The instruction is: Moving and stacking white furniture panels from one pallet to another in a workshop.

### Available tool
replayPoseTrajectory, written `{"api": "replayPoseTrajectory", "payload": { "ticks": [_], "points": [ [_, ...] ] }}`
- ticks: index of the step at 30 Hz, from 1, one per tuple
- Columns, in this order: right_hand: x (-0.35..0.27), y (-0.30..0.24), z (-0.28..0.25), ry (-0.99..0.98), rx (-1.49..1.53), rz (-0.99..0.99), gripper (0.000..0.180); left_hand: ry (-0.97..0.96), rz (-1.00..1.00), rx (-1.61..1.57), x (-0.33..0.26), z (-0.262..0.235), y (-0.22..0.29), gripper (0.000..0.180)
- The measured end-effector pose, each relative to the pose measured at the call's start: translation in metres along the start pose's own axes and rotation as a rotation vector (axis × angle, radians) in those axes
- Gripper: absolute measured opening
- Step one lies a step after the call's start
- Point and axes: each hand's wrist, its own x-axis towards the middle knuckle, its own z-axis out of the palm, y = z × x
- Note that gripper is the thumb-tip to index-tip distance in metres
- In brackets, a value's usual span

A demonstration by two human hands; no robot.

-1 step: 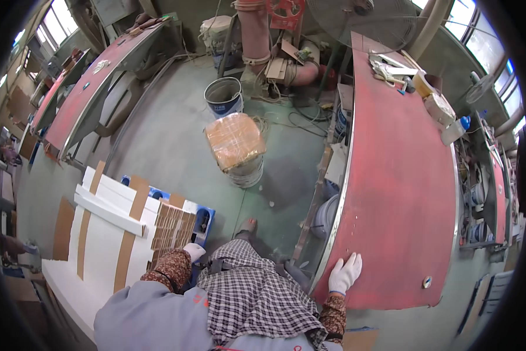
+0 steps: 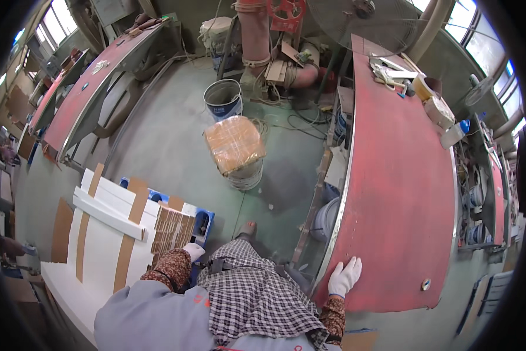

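Observation:
My right hand, in a white knit glove, lies flat on the near part of a long red-topped table. Its fingers are stretched out and nothing is in it. My left hand, gloved the same way, is low at my left side with its fingers drawn together. Whatever it may hold is too small to make out. Beside it are a stack of brown cardboard strips and the corner of a blue plastic pallet. White panels with brown cardboard strips between and over them lie left of that stack.
Ahead on the floor stands a bucket topped with a tape-wrapped cardboard pad, with an open bucket behind it. A tape roll and a bottle are on the red table. A large fan stands at its far end.

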Motion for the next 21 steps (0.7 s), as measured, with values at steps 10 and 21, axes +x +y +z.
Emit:
{"api": "replayPoseTrajectory", "payload": {
  "ticks": [10, 21],
  "points": [
    [0.016, -0.031, 0.012, -0.059, -0.082, 0.398, 0.067, -0.026, -0.009, -0.331, 0.133, -0.114, 0.086, 0.029],
    [0.017, -0.047, -0.003, -0.071, -0.055, 0.639, 0.068, -0.246, 0.705, 0.877, 0.258, -0.099, 0.088, 0.028]
  ]
}}
